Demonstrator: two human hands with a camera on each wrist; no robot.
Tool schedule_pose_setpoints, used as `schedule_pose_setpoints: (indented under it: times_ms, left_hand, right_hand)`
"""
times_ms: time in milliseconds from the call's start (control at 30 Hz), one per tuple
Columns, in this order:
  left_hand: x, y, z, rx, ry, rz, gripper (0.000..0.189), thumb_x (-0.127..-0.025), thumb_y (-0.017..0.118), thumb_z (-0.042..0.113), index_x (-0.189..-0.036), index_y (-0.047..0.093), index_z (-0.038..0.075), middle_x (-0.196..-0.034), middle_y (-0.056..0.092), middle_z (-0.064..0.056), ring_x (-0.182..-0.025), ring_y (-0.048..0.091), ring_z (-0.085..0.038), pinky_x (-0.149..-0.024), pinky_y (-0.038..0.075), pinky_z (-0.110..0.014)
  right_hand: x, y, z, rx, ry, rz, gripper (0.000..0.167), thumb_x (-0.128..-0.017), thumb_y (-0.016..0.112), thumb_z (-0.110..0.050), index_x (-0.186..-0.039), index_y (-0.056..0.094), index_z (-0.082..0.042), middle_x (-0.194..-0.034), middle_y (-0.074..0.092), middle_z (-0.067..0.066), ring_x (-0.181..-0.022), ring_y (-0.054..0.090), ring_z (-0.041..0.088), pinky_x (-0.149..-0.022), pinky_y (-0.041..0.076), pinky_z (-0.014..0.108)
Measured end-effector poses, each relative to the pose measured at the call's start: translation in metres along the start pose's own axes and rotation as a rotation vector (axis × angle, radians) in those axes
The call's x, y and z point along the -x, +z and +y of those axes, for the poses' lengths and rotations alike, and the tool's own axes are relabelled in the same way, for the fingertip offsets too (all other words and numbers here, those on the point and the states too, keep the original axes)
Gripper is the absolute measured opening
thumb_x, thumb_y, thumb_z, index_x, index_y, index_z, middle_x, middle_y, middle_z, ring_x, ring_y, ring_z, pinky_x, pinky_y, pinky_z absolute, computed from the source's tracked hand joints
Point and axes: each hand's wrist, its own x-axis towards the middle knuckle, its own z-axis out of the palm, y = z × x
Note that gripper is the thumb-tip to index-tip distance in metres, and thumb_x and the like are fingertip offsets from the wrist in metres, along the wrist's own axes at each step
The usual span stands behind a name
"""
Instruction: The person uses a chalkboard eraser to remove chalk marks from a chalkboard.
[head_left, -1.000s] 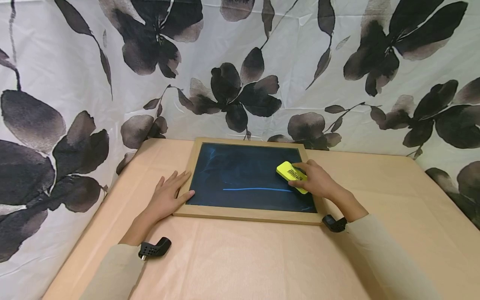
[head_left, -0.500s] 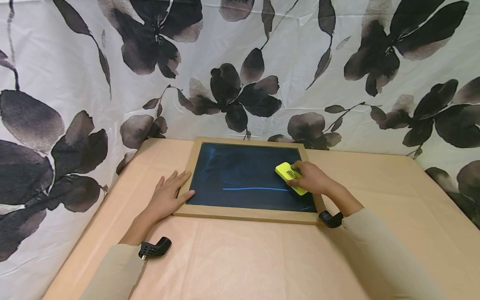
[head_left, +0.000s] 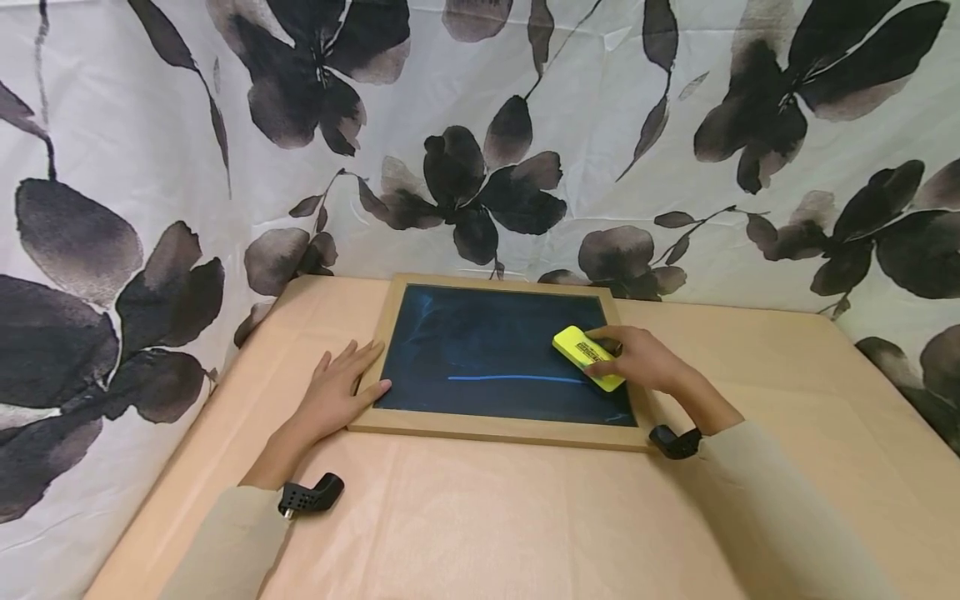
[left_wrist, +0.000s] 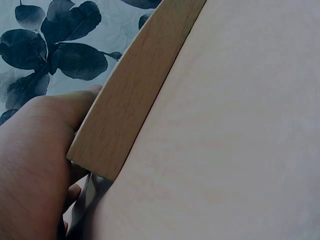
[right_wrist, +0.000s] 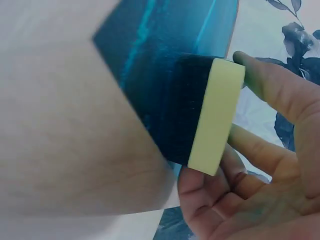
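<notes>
A wood-framed chalkboard [head_left: 495,333] lies on the table, with one blue line [head_left: 517,378] drawn across its lower half and faint blue smears elsewhere. My right hand [head_left: 641,358] grips a yellow board eraser [head_left: 585,354] between thumb and fingers, over the right end of that line. In the right wrist view, the dark felt side of the eraser [right_wrist: 216,117] faces the board. My left hand [head_left: 330,400] rests with fingers spread on the left side of the frame, thumb over its edge. The left wrist view shows the wooden frame [left_wrist: 120,95] beside the hand.
A light wood-toned table [head_left: 465,517] extends around the board. Behind and to the left hangs a white cloth [head_left: 600,167] with dark flowers. Each wrist wears a black camera mount, the left one [head_left: 311,496] just in front of the board's near left corner.
The right hand and eraser shift slightly, first left, then back right and a little nearer, staying at the line's right end. The left hand stays in place; the head view shifts a little.
</notes>
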Motion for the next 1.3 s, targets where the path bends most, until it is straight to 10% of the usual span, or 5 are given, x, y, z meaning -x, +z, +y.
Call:
schedule_pose_setpoints:
  times_ms: [1300]
  left_hand:
    - [0.007, 0.003, 0.006, 0.013, -0.014, 0.002, 0.07, -0.093, 0.058, 0.044, -0.149, 0.035, 0.008, -0.15, 0.034, -0.019, -0.141, 0.019, -0.04, -0.109, 0.002, -0.062]
  right_hand:
    - [0.002, 0.022, -0.023, -0.02, -0.012, 0.052, 0.065, -0.078, 0.08, -0.027, -0.131, 0.055, 0.001, -0.104, 0.059, 0.017, -0.09, 0.054, 0.03, -0.072, 0.048, 0.033]
